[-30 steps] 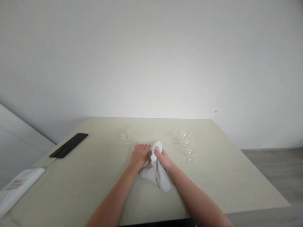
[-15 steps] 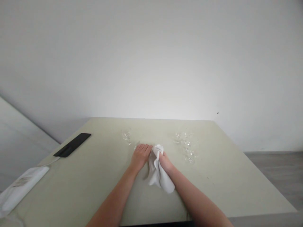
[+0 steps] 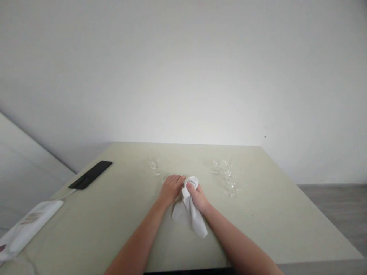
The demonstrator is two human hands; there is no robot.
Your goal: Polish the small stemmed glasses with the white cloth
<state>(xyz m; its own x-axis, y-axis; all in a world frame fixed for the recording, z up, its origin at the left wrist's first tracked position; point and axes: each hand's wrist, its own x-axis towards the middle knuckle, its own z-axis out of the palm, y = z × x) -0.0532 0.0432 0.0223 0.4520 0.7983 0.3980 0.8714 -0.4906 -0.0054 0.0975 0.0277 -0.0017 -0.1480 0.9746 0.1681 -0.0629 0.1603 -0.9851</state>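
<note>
My left hand [image 3: 171, 188] is curled round a small clear glass [image 3: 165, 178], most of which is hidden under the fingers. My right hand [image 3: 197, 196] grips a white cloth [image 3: 189, 212], pressed against the glass from the right; the cloth's loose end hangs down toward me. Both hands meet at the middle of the pale table [image 3: 114, 214].
One clear stemmed glass [image 3: 154, 163] stands behind my left hand. Several more small glasses [image 3: 226, 173] cluster to the right. A black phone [image 3: 91, 174] lies at the left edge, with a white packet [image 3: 27, 227] nearer me. A grey floor shows at right.
The cloth has shifted in my right hand, its top bunching and its tail swinging slightly. Both hands stay together on the glass. The view drifted a little.
</note>
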